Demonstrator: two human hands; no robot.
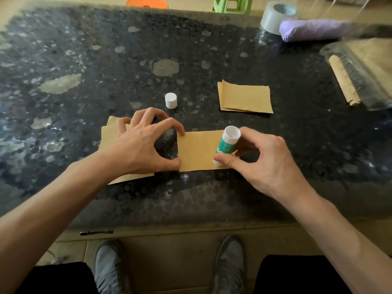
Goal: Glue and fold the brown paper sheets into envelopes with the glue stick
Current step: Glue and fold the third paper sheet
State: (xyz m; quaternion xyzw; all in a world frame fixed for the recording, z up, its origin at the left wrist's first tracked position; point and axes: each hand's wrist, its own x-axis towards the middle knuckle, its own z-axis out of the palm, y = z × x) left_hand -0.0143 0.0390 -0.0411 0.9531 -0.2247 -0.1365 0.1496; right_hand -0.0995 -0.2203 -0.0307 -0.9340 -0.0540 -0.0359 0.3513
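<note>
Dark speckled tabletop (84, 60). Sheet (199, 149) lies with its long axis left-right between the hands. Left hand (144, 143): arched fingers spread, thumb and forefinger tips pin the sheet's left edge, gripping nothing. Right hand (263, 158), at the sheet's right end, pinches the glue stick (228, 145); it is tilted, open end up. Likely needs turning tip-down. Cap (171, 100) stands beyond the sheet. Teal label unreadable.

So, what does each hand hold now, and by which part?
The right hand grips the green-and-white uncapped glue stick by its lower end. The left hand holds nothing; it only presses the left edge of the brown paper sheet.
</note>
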